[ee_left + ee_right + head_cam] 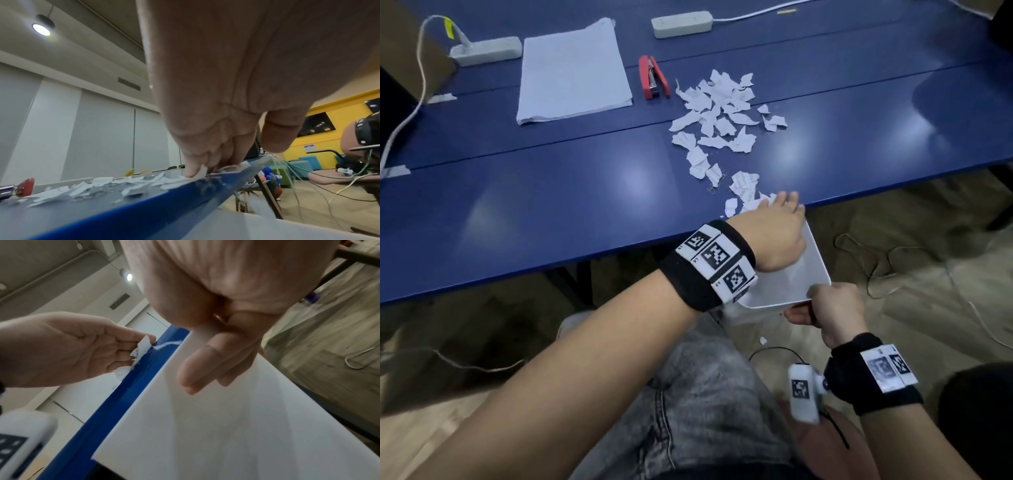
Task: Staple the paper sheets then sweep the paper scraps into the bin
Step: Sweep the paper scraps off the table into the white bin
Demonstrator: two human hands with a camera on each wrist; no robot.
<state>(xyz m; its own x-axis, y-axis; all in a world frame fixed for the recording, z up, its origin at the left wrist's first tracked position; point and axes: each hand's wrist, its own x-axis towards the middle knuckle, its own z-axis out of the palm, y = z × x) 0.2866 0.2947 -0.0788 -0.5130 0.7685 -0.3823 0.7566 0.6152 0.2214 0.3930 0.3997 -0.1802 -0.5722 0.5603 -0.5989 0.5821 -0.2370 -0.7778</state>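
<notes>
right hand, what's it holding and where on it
The right hand grips the white bin by its near rim, below the table edge. The left hand holds nothing; its fingers press paper scraps toward the edge.

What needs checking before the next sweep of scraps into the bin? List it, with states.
1. White plastic bin held below the blue table's edge: ok.
2. Right hand grips the bin rim: ok.
3. Left hand has fingers on the nearest torn white paper scraps: ok.
4. Scraps all swept: not ok, most remain.
5. Scrap on the floor: not ok.
6. White paper stack stapled: cannot tell.
</notes>
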